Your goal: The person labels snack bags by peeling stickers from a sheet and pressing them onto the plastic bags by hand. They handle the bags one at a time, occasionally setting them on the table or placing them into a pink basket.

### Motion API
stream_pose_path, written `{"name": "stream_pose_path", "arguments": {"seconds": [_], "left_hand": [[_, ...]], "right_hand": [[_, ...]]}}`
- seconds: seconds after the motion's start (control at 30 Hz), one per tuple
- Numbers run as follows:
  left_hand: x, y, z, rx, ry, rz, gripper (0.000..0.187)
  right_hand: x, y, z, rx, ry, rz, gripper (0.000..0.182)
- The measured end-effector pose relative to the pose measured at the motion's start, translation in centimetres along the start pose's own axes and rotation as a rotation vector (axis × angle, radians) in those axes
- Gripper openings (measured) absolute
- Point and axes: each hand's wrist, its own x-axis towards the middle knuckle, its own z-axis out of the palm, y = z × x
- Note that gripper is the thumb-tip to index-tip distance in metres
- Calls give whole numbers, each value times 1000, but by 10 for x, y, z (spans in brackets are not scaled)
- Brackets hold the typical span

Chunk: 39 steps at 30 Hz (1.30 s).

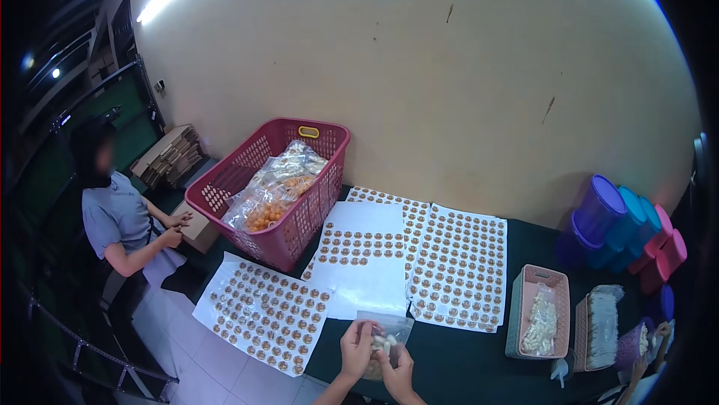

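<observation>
Near the front edge of the table, a clear plastic bag [401, 325] with pale, whitish pieces inside is held between both hands. My left hand [355, 349] grips its left side, fingers closed on the plastic. Lower on the right, my right hand [397, 377] pinches the bag with the thumb over its front. Just behind the bag lies a white sticker sheet [367, 296], partly bare of its round brown labels. Another sticker sheet [269, 307] lies to the left, overhanging the table edge, and a fuller one [464, 270] to the right.
A maroon basket [299, 244] holds filled bags at the back left. A person [123, 210] there touches a cardboard box [198, 229]. At right are a lined basket [515, 322] with a filled bag, a basket of flat bags [603, 330], colored containers [599, 206] and another person's hand [660, 341].
</observation>
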Motion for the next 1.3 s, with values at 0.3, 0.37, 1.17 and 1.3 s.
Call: {"name": "stream_pose_path", "arguments": {"seconds": [0.3, 0.37, 1.17, 1.3], "left_hand": [[22, 28, -10, 269, -282, 19, 22], [22, 34, -7, 504, -464, 43, 20], [30, 57, 7, 921, -172, 633, 38], [20, 22, 20, 587, -438, 375, 44]], "right_hand": [[25, -19, -35, 232, 9, -37, 30], [41, -51, -63, -57, -5, -156, 36], [62, -12, -36, 237, -93, 137, 16], [71, -26, -36, 405, -91, 171, 15]]}}
